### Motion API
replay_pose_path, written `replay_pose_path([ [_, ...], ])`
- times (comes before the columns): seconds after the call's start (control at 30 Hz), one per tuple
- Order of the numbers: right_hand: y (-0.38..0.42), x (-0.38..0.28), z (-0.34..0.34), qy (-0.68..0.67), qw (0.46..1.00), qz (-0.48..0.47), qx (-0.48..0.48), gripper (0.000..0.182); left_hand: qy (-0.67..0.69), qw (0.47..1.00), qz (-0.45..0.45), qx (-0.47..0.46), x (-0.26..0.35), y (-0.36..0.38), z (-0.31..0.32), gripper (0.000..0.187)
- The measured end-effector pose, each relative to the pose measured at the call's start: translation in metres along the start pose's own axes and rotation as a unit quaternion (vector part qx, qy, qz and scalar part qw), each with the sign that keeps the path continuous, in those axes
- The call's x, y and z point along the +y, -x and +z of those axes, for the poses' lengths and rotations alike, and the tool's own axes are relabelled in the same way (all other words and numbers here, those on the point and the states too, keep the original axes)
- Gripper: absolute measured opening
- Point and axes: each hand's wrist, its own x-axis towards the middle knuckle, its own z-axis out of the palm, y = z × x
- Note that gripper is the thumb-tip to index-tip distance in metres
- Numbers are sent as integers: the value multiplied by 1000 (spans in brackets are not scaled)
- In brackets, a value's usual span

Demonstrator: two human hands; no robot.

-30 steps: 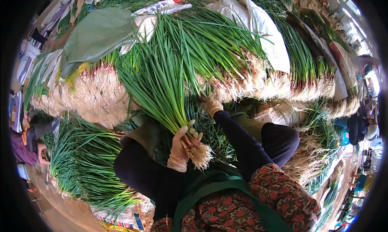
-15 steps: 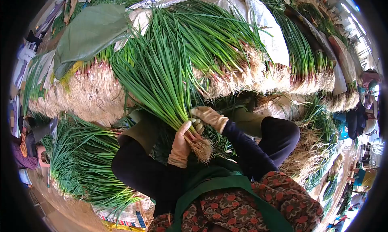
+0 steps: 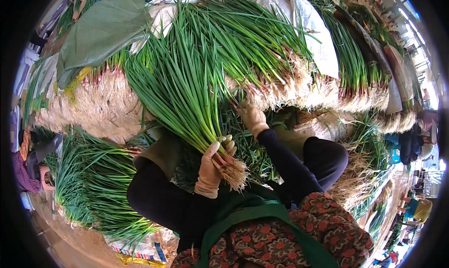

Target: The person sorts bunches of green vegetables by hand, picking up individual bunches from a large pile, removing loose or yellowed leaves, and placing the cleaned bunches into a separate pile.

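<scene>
Gloved fingers of my left hand (image 3: 210,167) wrap round the lower stalks of a bunch of green onions (image 3: 194,104), just above its pinkish bulbs and pale roots. The leaves of this bunch fan up and to the left over the pile. My right hand (image 3: 252,118), also gloved, is at the near edge of the heaped green onions (image 3: 262,48), its fingers closed at the root end of a few stalks there. What lies between those fingertips is too small to make out fully.
A green cloth (image 3: 100,32) and a white sack (image 3: 315,34) cover parts of the heap. More green onions (image 3: 103,188) lie at the lower left, and loose roots (image 3: 353,174) at the right. Several people are at the right edge; a person's purple sleeve (image 3: 27,174) shows at the left.
My right hand has moved away from the held bunch, up and to the right, to the edge of the heap. My left hand still holds the bunch in nearly the same place.
</scene>
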Motion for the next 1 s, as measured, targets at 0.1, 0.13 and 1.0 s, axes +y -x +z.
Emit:
replay_pose_path([
  [0.1,-37,-7,23,74,995,38,-50,47,6,1000,-10,-9,-2,-3,-4,33],
  [0.13,-32,-19,16,119,991,0,-63,43,4,1000,-8,-13,-3,-6,-6,34],
  [1.0,6,-53,-9,-19,993,-23,-119,49,-20,1000,-15,1,-3,-2,-6,36],
])
